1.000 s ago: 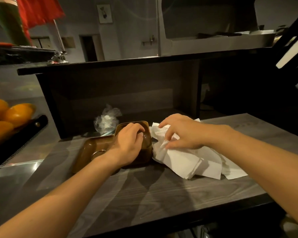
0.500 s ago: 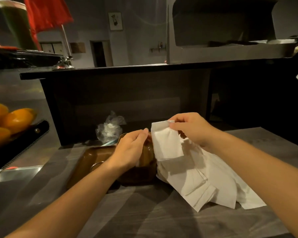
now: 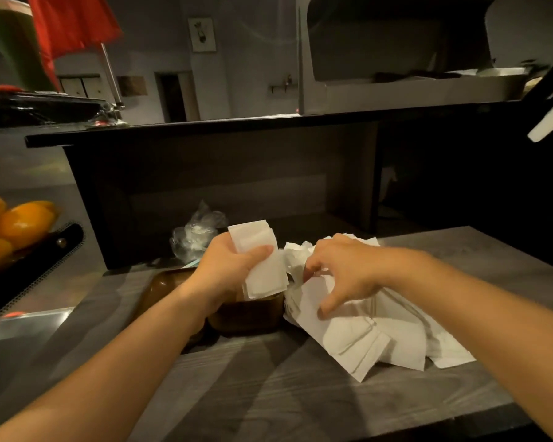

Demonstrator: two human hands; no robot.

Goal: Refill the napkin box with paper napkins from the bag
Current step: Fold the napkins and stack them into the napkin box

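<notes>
White napkins, brown box (translucent), orange fruit, grey wood-grain counter.

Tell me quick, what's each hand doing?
Left hand: grips folded white paper napkins.
Right hand: fingers curled, picking at the loose white napkin pile.

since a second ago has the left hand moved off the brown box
Yes. The left hand has lifted off the brown box rim and now grips a napkin upright above it, nearer the plastic bag.
</notes>
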